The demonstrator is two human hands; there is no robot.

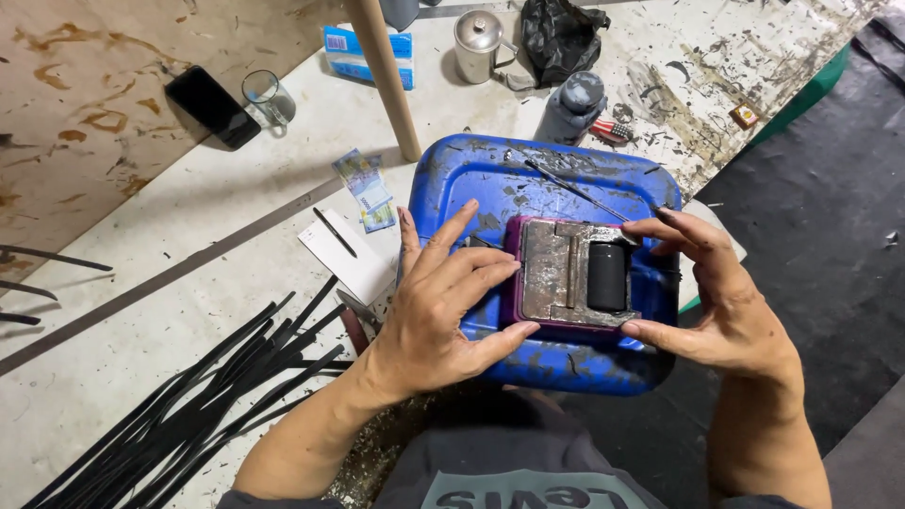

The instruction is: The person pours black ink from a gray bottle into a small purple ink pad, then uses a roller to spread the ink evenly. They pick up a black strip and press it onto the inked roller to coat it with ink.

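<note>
Head view: both hands frame a purple-edged metal block [566,271] on a blue jerrycan [490,184].
Left hand [443,306], fingers spread, presses at nine o'clock; right hand [721,302] pinches its three o'clock edge; stained floor [141,283] below.

Makeshift workshop: paint-spattered floor [716,75], black strips [217,396].
</note>
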